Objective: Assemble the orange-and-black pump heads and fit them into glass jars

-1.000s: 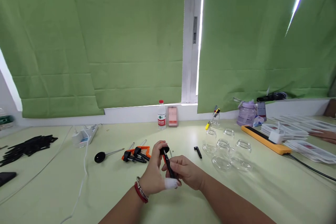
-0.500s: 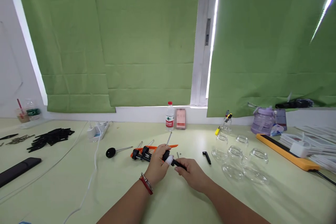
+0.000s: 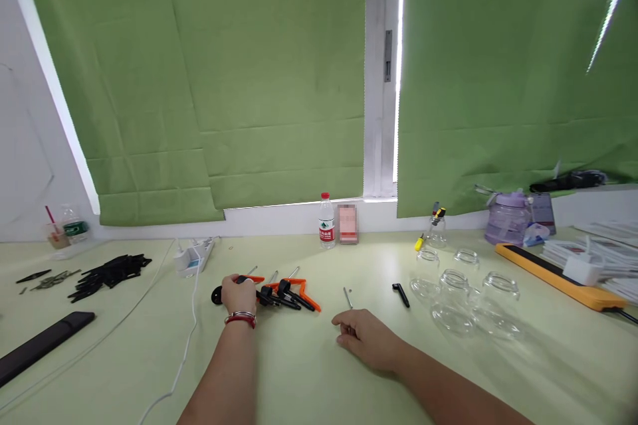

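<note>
My left hand (image 3: pixel 239 295) is on the table at the left-centre, its fingers curled over a black part with an orange piece. A round black knob (image 3: pixel 216 295) shows just left of it. Right beside this hand lie black and orange tools (image 3: pixel 286 291) with thin metal rods pointing away from me. My right hand (image 3: pixel 367 340) rests near the middle of the table, index finger and thumb closed around a thin metal rod (image 3: pixel 347 297). The rod's far end sticks out past the fingers, while the rest is hidden. A short black angled piece (image 3: pixel 400 295) lies to the right.
Several clear glass jars (image 3: pixel 453 302) stand at the right, with a yellow-handled tool (image 3: pixel 419 242) behind. An orange power strip (image 3: pixel 553 277) lies farther right. A water bottle (image 3: pixel 326 222) stands by the wall. Black parts (image 3: pixel 110 273), a dark phone-like slab (image 3: pixel 47 340) and a white cable (image 3: pixel 187 339) are left.
My left hand has moved left from the middle, carrying the black part away from my right hand. My right hand has released that part and closed around the thin rod.
</note>
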`<state>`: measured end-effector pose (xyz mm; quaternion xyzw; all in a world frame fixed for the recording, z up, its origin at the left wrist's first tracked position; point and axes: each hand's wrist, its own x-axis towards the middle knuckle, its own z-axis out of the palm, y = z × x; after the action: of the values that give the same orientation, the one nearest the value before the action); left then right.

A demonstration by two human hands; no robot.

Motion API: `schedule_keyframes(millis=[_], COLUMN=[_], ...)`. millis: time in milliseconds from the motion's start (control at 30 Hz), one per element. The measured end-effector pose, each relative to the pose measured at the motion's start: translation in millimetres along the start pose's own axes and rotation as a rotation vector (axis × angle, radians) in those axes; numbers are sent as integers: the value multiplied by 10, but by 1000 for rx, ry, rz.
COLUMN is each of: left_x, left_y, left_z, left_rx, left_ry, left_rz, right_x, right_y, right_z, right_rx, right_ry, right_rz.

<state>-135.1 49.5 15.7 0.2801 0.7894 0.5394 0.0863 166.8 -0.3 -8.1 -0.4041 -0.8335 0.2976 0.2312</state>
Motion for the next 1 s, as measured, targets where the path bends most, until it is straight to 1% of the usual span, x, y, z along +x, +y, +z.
schedule_keyframes(millis=[200, 267, 333, 467, 567, 667, 867, 933, 1000], left_x=[57, 71, 79, 96, 150, 248, 458, 506, 540], left_y=[-178, -197, -188, -106, -48, -31, -87, -138, -209], left_z=[130, 137, 121, 34, -57, -156, -314, -335, -333], left_rx=[144, 180, 212, 265, 309, 351, 438, 477, 513], left_ry=[-119, -126, -98, 24, 103, 137, 121, 84, 28], left_rz=[-57, -46, -6, 89, 98, 115, 266, 284, 269], right_x=[3, 14, 34, 95, 139, 171, 223, 239, 251], right_y=[-44, -66, -89, -131, -163, -200, -227, -214, -192], right_z=[12, 37, 74, 152, 179, 176, 174, 189, 207], right_rx=[-117, -149, -196, -350, -446, -494, -566, -559, -546], right_ry=[11, 10, 16, 25, -1, -25, -34, -22, 0], right_rz=[-50, -64, -79, -106, -112, -109, -113, -118, -135])
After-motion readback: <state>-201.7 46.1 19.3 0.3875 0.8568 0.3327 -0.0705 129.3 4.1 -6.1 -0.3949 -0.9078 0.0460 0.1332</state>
